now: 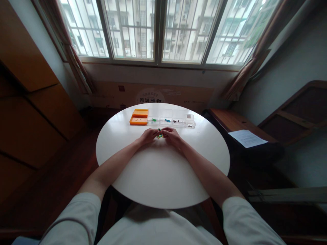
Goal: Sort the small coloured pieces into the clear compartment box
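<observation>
My left hand (148, 136) and my right hand (172, 135) rest together on the round white table (163, 177), fingers curled round a small cluster of coloured pieces (160, 135), green and yellow among them. The pieces are too small to name. Just beyond my hands lies a row of clear plastic compartments (171, 121) with tiny green, blue and dark parts inside. An orange tray (139, 117) sits at the left end of that row.
A barred window spans the far wall with curtains at both sides. To the right stands a dark wooden piece of furniture with a sheet of paper (246, 138) on it. Wooden cabinets line the left.
</observation>
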The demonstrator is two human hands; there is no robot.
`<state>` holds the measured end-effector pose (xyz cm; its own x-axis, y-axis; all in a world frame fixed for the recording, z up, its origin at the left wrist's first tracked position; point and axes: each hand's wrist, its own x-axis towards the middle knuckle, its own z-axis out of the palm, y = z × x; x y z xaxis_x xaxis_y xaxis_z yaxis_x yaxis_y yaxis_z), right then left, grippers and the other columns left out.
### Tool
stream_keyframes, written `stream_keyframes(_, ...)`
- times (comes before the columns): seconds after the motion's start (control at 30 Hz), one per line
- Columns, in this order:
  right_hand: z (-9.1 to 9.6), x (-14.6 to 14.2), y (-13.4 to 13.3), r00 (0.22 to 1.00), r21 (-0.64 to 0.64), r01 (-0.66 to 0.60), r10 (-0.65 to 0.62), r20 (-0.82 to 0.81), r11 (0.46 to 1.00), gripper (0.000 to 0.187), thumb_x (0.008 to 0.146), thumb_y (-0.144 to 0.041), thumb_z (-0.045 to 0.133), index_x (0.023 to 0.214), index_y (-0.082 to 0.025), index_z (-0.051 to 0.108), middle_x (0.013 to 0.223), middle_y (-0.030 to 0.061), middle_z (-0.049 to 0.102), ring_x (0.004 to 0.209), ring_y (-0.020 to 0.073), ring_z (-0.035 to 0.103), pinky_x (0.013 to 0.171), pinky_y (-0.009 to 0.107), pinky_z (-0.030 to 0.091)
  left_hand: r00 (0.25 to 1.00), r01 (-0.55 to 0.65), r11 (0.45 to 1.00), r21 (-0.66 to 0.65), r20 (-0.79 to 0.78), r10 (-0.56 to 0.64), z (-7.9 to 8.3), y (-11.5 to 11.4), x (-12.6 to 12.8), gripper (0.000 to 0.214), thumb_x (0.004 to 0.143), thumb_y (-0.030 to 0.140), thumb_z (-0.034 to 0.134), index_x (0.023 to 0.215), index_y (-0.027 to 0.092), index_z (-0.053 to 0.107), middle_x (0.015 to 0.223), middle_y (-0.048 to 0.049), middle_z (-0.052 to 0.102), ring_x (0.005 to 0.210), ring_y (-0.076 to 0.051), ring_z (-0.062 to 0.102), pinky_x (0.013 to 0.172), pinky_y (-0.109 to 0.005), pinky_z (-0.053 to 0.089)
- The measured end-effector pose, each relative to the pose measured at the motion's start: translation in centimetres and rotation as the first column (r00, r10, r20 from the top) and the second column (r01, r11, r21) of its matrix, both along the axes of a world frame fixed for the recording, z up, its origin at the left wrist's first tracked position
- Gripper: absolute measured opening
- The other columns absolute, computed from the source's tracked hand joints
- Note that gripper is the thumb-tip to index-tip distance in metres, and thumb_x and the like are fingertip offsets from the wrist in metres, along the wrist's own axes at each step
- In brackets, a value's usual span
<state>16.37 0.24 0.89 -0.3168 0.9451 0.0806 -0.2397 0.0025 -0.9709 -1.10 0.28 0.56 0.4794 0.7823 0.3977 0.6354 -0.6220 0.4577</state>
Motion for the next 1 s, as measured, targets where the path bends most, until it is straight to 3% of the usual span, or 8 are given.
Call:
stream_keyframes(0.1,0.6,0.8,0.9,0.993,-0.013,0.096,-0.097,-0.061,0.995,0.031,0.053,-0.032,0.077,0.075,-0.014,0.064,0.064,0.0013,0.063,0.056,0.0095,0.056,0.054,0.022,0.044,1.0,-0.016,1.0,0.016,-0.005,0.016,-0.1,0.0,0.1,0.049,0.089,0.046,0.031,0.069,0.013,0.061,0.057,-0.001,0.057,0.052,-0.009,0.047,0.054,-0.02,0.03)
stream_keyframes(0.2,1.6,2.7,2.5,0.942,-0.008,0.323,-0.323,-0.087,0.946,0.026,0.055,-0.028,0.076,0.074,-0.014,0.063,0.064,0.0015,0.063,0.056,0.0091,0.057,0.054,0.021,0.047,1.0,-0.026,1.0,0.015,-0.011,0.026,-0.1,0.1,0.1,0.05,0.089,0.046,0.031,0.065,0.013,0.06,0.054,-0.0004,0.054,0.051,-0.008,0.045,0.054,-0.02,0.029)
stream_keyframes(0.37,2.3,6.9,5.8,0.775,0.046,0.63,-0.631,0.03,0.775,0.013,0.062,-0.019,0.067,0.071,-0.013,0.06,0.058,0.0004,0.06,0.051,0.0085,0.056,0.05,0.02,0.049,0.999,-0.038,0.999,0.003,0.002,0.038,0.0,0.0,0.1,0.05,0.089,0.046,0.032,0.064,0.012,0.059,0.052,0.0,0.052,0.05,-0.008,0.043,0.053,-0.019,0.027)
stream_keyframes(0.47,2.2,8.7,7.3,0.609,0.147,0.758,-0.77,0.189,0.636,0.006,0.064,-0.015,0.062,0.069,-0.013,0.06,0.054,-0.0006,0.057,0.046,0.0087,0.054,0.046,0.019,0.047,1.0,-0.031,1.0,0.001,0.002,0.031,0.1,-0.1,0.1,0.048,0.089,0.044,0.032,0.064,0.012,0.058,0.052,0.0007,0.051,0.05,-0.007,0.041,0.052,-0.019,0.027)
stream_keyframes(0.53,2.2,9.7,8.1,0.482,0.212,0.809,-0.825,0.296,0.549,0.006,0.064,-0.015,0.06,0.07,-0.013,0.06,0.053,-0.0002,0.057,0.046,0.0096,0.054,0.042,0.019,0.045,1.0,-0.028,1.0,0.001,0.01,0.028,0.1,-0.1,0.1,0.047,0.089,0.043,0.032,0.064,0.013,0.058,0.053,0.0007,0.051,0.049,-0.007,0.041,0.052,-0.02,0.026)
stream_keyframes(0.6,2.2,10.5,8.8,0.394,0.225,0.837,-0.835,0.384,0.499,0.005,0.064,-0.015,0.06,0.069,-0.013,0.06,0.054,0.001,0.057,0.047,0.0108,0.055,0.04,0.019,0.044,0.999,-0.031,1.0,0.0,0.019,0.031,0.1,-0.1,0.1,0.047,0.089,0.042,0.032,0.062,0.013,0.056,0.052,0.0009,0.049,0.049,-0.007,0.039,0.05,-0.02,0.025)
stream_keyframes(0.9,1.0,11.5,9.5,0.392,0.205,0.812,-0.771,0.502,0.546,0.014,0.065,-0.014,0.058,0.078,-0.011,0.061,0.059,0.0023,0.059,0.052,0.0103,0.055,0.045,0.019,0.045,0.998,-0.039,0.999,-0.027,0.042,0.04,0.1,0.1,0.1,0.046,0.087,0.043,0.033,0.056,0.014,0.049,0.048,0.0025,0.041,0.048,-0.007,0.032,0.049,-0.021,0.02)
stream_keyframes(1.0,1.0,10.0,8.3,0.541,0.127,0.743,-0.701,0.465,0.658,0.015,0.064,-0.015,0.058,0.078,-0.011,0.062,0.058,0.0026,0.059,0.049,0.0098,0.054,0.041,0.018,0.041,0.996,-0.064,0.998,-0.027,0.06,0.066,0.0,0.1,0.2,0.045,0.086,0.043,0.036,0.054,0.013,0.047,0.047,0.0035,0.035,0.047,-0.007,0.028,0.048,-0.022,0.018)
